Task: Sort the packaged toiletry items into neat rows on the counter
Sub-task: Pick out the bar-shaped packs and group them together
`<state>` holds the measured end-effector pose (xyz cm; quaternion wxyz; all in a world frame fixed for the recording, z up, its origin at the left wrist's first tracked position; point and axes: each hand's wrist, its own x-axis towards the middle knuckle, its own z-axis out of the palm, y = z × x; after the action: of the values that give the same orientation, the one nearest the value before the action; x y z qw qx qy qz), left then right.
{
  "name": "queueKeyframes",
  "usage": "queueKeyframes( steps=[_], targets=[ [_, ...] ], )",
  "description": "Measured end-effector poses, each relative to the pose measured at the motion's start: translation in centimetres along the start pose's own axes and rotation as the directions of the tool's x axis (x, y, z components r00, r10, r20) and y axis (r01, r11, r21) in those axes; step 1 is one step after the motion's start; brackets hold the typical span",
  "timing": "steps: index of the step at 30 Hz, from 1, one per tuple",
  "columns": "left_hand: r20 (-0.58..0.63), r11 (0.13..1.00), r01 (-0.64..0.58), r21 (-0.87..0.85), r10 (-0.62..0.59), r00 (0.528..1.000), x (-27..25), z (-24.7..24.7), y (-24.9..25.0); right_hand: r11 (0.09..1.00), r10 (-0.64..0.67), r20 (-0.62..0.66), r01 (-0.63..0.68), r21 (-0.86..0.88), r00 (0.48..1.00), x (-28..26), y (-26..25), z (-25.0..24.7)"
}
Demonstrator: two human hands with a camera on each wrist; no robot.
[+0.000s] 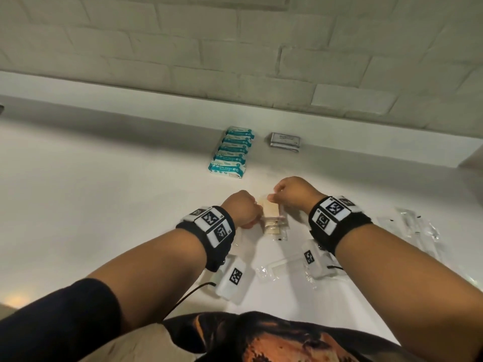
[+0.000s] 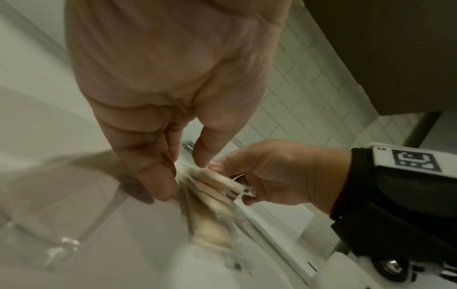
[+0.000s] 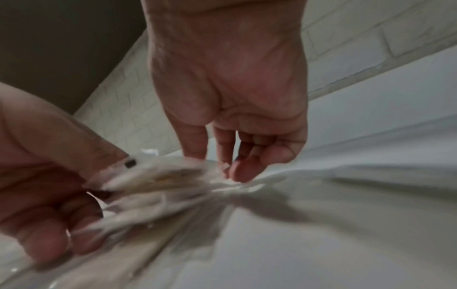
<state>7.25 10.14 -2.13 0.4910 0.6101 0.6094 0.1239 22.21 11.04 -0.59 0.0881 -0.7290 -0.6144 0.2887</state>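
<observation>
White counter [image 1: 104,205] ran under a pale brick-pattern wall [image 1: 235,48], matte and smooth. Task looked roughly half done, going by the layout: teal wipe packs [image 1: 232,152] already stood in one tidy column near the back wall, overlapping like shingles, and a small stack of grey sachets [image 1: 285,142] sat just beside them to the right. Both looked finished.

Left hand [image 1: 243,212] and right hand [image 1: 292,192] were both pinching the same bundle of beige sachets [image 1: 271,218] mid-counter, left on its near-left edge, right on the far-right corner. Wrist views showed fingers curled onto the clear wrapper edges; the bundle itself was blurred, fanned into several thin flat packets, apparently beige pads in crinkly film. My read: they were squaring that bundle up as a third row

Still unsorted, as far as I could see: a packaged comb [image 1: 285,270] in clear film lying loose close to the person, partly under the right wrist, and some clear long packets [image 1: 415,228] scattered at the right, glossy and nearly see-through, contents too faint to tell. Thin slippery film, so I'd expect the stacks to slide easily
</observation>
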Motion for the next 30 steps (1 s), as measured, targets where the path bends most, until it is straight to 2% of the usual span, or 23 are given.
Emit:
queueKeyframes(
  steps=[3, 5, 7, 9, 14, 17, 20, 22, 24, 25, 27, 30],
  targets=[
    [0.011, 0.999, 0.039, 0.033, -0.040, 0.999, 0.3, 0.2, 0.4, 0.990, 0.136, -0.011, -0.136, 0.024, 0.991, -0.5, 0.8, -0.6],
    [0.039, 0.995, 0.094, -0.017, -0.093, 0.995, 0.6, 0.6, 0.6, 0.936, 0.293, 0.140, -0.314, 0.161, 0.946, -1.3, 1.2, -0.6],
    [0.088, 0.979, 0.178, -0.104, -0.169, 0.982, 0.5, 1.1, 0.9, 0.846, 0.361, 0.287, -0.441, 0.300, 0.887, -2.1, 1.2, -0.2],
    [0.113, 0.958, 0.232, -0.169, -0.215, 0.970, 0.1, 1.6, 1.0, 0.812, 0.371, 0.309, -0.468, 0.349, 0.876, -2.1, 1.2, 0.7],
    [0.167, 0.911, 0.248, -0.328, -0.203, 0.965, -0.9, 2.3, 0.6, 0.752, 0.387, 0.334, -0.504, 0.426, 0.860, -2.8, 0.9, 1.4],
    [0.192, 0.886, 0.240, -0.398, -0.175, 0.966, -1.4, 2.6, 0.2, 0.803, 0.380, 0.278, -0.464, 0.375, 0.882, -3.6, 0.0, 1.5],
    [0.171, 0.890, 0.196, -0.411, -0.136, 0.976, -1.6, 2.4, 0.3, 0.929, 0.255, 0.162, -0.288, 0.232, 0.953, -4.7, -1.2, 0.9],
    [0.103, 0.910, 0.134, -0.391, -0.101, 0.989, -1.5, 2.2, 0.3, 0.965, 0.130, 0.026, -0.133, 0.228, 0.991, -4.9, -1.4, 0.1],
    [-0.018, 0.906, 0.057, -0.420, -0.071, 0.997, -1.2, 2.0, 0.0, 0.988, 0.021, -0.125, -0.002, 0.152, 0.992, -5.0, -1.2, -0.6],
    [-0.083, 0.901, 0.011, -0.433, -0.053, 0.995, -1.1, 1.9, -0.2, 0.996, -0.023, -0.154, 0.036, 0.083, 0.988, -5.0, -1.1, -0.6],
    [-0.141, 0.900, -0.065, -0.430, 0.004, 0.990, -1.2, 2.0, -0.5, 0.995, -0.084, -0.107, 0.078, -0.059, 0.991, -4.8, -0.5, 0.1],
    [-0.108, 0.915, -0.126, -0.382, 0.091, 0.990, -1.4, 2.8, -0.5, 0.977, -0.070, -0.004, 0.068, -0.201, 0.998, -4.5, 0.7, 1.7]
  ],
)
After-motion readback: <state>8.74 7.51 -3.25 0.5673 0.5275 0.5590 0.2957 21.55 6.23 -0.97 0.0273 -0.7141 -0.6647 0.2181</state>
